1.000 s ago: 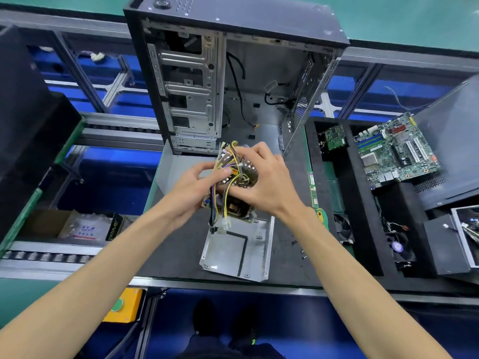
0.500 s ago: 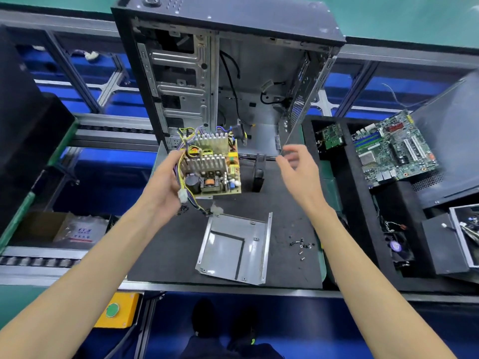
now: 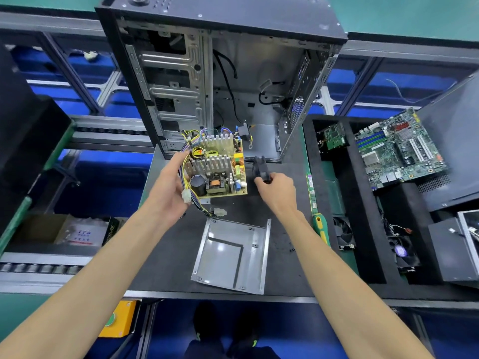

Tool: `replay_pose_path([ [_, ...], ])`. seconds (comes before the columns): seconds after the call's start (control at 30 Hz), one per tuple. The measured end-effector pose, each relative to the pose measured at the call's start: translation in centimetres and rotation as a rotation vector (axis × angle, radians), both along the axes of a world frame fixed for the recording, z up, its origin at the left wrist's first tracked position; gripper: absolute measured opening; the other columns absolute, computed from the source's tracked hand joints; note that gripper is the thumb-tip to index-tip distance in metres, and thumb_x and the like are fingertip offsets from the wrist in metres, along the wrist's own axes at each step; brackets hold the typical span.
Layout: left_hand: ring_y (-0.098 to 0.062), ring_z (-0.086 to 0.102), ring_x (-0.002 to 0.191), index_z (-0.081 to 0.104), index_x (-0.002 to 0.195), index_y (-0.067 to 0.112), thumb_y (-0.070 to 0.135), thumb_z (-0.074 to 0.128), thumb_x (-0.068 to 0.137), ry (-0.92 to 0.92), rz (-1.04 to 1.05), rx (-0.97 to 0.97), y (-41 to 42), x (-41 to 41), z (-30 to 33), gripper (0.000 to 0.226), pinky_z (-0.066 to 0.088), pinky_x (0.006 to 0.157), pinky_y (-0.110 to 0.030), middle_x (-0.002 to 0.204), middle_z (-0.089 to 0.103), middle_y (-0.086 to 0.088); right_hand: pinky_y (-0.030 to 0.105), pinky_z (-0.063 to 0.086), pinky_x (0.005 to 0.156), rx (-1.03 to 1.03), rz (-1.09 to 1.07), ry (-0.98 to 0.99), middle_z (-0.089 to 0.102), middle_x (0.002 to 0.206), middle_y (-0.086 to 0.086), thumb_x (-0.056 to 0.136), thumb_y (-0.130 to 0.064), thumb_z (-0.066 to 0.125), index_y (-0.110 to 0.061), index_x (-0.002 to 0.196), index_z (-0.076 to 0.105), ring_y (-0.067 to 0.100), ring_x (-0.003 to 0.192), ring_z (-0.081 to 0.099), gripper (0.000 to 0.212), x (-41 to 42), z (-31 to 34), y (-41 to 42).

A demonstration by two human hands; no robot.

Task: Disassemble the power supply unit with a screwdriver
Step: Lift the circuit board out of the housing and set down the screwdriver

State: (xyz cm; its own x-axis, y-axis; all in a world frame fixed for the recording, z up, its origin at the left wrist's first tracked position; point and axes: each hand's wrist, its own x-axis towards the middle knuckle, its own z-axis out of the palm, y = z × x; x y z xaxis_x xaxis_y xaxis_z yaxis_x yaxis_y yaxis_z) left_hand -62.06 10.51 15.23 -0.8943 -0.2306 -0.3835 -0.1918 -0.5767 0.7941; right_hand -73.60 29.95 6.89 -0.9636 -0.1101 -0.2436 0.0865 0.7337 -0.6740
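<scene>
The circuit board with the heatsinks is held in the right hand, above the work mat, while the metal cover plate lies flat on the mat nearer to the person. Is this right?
One detail is wrong: the head view shows the circuit board held by the left hand, not the right. The right hand holds a small black part beside it. The board is above the work mat, and the metal cover plate lies flat nearer to the person.

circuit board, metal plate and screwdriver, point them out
circuit board [image 3: 216,174], head view, on the silver heat sink fins.
metal plate [image 3: 230,257], head view, on its flat middle.
screwdriver [image 3: 321,228], head view, on its green and yellow handle.
</scene>
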Motion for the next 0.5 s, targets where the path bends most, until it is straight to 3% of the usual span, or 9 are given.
replay_pose_path([
  [0.17, -0.007, 0.065, 0.055, 0.073, 0.096, 0.025, 0.035, 0.051, 0.100, 0.006, 0.003, -0.024, 0.1, -1.1, -0.2, 0.024, 0.053, 0.048, -0.022, 0.079, 0.073, 0.005, 0.032, 0.038, 0.061, -0.064, -0.128, 0.136, 0.062, 0.062, 0.003, 0.094, -0.031, 0.058, -0.015, 0.064, 0.057, 0.024, 0.065, 0.054, 0.034, -0.6, 0.4, 3.5],
  [0.3, -0.006, 0.062, 0.057, 0.067, 0.109, 0.023, 0.034, 0.053, 0.099, 0.011, -0.008, -0.031, 0.4, -2.8, -0.2, 0.021, 0.056, 0.063, -0.027, 0.081, 0.071, 0.007, 0.028, 0.042, 0.061, -0.104, -0.242, 0.174, 0.068, 0.063, 0.002, 0.092, -0.030, 0.059, -0.018, 0.062, 0.059, 0.025, 0.070, 0.062, 0.032, -1.4, 1.1, 6.2],
  [0.43, -0.007, 0.063, 0.055, 0.072, 0.098, 0.024, 0.036, 0.054, 0.099, -0.006, -0.030, -0.031, 1.8, -4.2, -0.3, 0.021, 0.055, 0.058, -0.023, 0.079, 0.071, 0.007, 0.037, 0.055, 0.080, -0.101, -0.280, 0.112, 0.071, 0.072, 0.008, 0.092, -0.030, 0.058, -0.010, 0.075, 0.067, 0.029, 0.077, 0.070, 0.028, -1.5, 0.7, 7.5],
  [0.5, -0.007, 0.065, 0.057, 0.074, 0.089, 0.025, 0.036, 0.056, 0.098, -0.028, -0.033, -0.031, 2.5, -4.7, -0.4, 0.022, 0.054, 0.055, -0.022, 0.078, 0.072, 0.007, 0.042, 0.057, 0.082, -0.068, -0.265, 0.051, 0.071, 0.075, 0.012, 0.092, -0.029, 0.058, -0.005, 0.077, 0.068, 0.033, 0.077, 0.071, 0.030, -1.4, 0.2, 7.7],
])
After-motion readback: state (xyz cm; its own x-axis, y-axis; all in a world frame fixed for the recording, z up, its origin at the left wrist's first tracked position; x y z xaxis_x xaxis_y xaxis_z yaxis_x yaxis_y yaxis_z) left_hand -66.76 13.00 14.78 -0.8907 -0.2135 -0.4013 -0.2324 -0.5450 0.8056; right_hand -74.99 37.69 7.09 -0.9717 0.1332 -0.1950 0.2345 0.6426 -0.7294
